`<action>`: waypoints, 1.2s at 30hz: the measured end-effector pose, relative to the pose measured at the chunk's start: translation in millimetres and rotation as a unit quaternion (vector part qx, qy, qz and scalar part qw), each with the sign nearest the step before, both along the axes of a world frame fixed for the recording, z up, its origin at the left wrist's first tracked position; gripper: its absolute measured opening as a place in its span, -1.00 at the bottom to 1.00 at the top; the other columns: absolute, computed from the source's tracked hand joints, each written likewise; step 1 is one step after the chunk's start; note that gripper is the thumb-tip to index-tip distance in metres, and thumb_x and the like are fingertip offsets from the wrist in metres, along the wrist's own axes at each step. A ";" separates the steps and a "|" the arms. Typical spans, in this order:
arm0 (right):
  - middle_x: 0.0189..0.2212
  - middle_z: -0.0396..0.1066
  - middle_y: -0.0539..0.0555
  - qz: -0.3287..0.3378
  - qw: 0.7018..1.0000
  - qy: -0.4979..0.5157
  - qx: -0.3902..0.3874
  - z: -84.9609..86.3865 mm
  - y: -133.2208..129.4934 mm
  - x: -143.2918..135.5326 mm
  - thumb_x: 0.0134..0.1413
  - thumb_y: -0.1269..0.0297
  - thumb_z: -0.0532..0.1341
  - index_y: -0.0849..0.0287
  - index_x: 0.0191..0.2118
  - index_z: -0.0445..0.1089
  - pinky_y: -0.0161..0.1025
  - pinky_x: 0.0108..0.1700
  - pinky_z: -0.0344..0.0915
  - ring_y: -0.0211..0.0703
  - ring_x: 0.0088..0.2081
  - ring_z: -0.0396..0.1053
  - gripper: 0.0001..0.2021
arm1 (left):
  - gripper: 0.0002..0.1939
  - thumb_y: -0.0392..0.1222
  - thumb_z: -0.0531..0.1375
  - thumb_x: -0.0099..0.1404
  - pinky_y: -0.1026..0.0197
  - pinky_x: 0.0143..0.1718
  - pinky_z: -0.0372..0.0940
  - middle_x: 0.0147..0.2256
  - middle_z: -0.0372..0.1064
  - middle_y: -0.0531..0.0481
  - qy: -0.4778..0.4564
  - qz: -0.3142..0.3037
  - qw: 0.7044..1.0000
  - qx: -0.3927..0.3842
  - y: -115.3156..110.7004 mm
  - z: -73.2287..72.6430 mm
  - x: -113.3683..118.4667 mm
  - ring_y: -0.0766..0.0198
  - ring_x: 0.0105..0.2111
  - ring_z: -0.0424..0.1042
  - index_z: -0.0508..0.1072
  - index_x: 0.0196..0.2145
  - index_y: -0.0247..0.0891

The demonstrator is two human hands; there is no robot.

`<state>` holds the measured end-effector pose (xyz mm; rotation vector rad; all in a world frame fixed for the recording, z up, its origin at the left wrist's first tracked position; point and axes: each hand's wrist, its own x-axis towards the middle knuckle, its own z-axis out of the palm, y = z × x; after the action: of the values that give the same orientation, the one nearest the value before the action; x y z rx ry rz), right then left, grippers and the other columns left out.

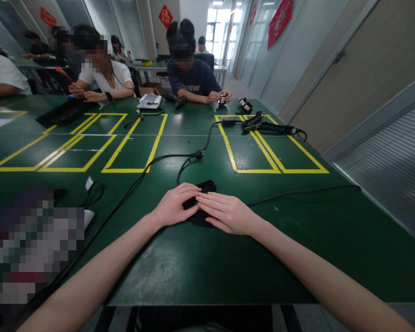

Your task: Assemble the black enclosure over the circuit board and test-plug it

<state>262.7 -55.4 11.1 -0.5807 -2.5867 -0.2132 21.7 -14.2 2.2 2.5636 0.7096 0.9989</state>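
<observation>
A flat, oblong black piece [208, 186] lies on the glossy green tabletop [180, 272], partly covered by the loosely curved left hand [176, 205] and the nearly straight-fingered right hand [230, 214] — whether either grips it cannot be told.

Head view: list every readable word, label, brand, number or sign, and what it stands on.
"福": red diamond sign, back wall
"Ware": dark blue shirt; the letters before it are unclear
Too blurred: red banner, small red sign behind it, red sign at upper left
None readable: white cable tag, central black object
</observation>
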 end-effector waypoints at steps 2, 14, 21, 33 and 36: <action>0.25 0.38 0.29 0.003 1.000 -0.010 -0.028 -0.5 0.2 1.7 0.38 0.27 0.16 0.32 0.26 0.38 -0.01 0.34 0.32 0.00 0.31 0.32 -0.57 | -0.80 -0.22 0.25 0.38 0.02 0.00 0.51 -0.06 0.59 -0.17 0.001 0.007 1.000 0.005 0.7 2.3 -2.2 0.10 -0.03 0.54 0.59 -0.07 -0.23; 0.35 0.19 0.42 0.035 0.992 -0.025 -0.122 -0.7 -2.6 3.3 0.24 -0.02 0.29 0.46 0.38 0.18 0.11 0.43 0.13 0.13 0.41 0.14 -0.22 | -0.81 -0.26 0.17 0.41 0.15 -0.02 0.51 -0.10 0.57 -0.14 0.019 0.006 1.000 -0.009 -1.1 0.5 -3.3 0.19 -0.10 0.58 0.58 -0.12 -0.25; 0.35 0.23 0.31 0.018 0.991 -0.002 -0.129 -4.5 2.1 8.4 0.28 0.18 0.29 0.29 0.38 0.22 0.09 0.41 0.18 0.06 0.39 0.18 -0.37 | -0.75 -0.24 0.12 0.43 0.17 -0.02 0.51 -0.05 0.54 -0.15 0.071 0.024 0.997 -0.004 -1.3 0.9 -4.3 0.16 -0.09 0.59 0.54 -0.04 -0.27; 0.13 0.51 0.27 -0.029 0.994 0.072 -0.075 -9.8 0.2 5.3 0.19 0.18 0.36 0.20 0.04 0.51 0.11 0.25 0.41 0.15 0.24 0.41 -0.65 | -0.81 -0.21 0.11 0.46 0.17 -0.07 0.47 -0.10 0.54 -0.10 0.114 0.047 0.992 0.010 2.2 5.5 -4.1 0.18 -0.11 0.54 0.53 -0.15 -0.25; 0.01 0.58 0.26 -0.057 0.989 0.118 -0.062 -12.5 -1.8 2.2 0.16 0.14 0.38 0.16 -0.09 0.52 0.08 0.16 0.49 0.11 0.11 0.53 -0.73 | -0.82 -0.22 0.11 0.47 0.14 -0.06 0.46 -0.12 0.56 -0.09 0.114 0.032 0.993 0.001 5.1 7.0 -4.0 0.17 -0.11 0.52 0.52 -0.17 -0.24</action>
<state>264.9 -57.2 -1.4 -0.7529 -2.3517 -0.0187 17.7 -9.2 9.1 2.7006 0.8554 0.7311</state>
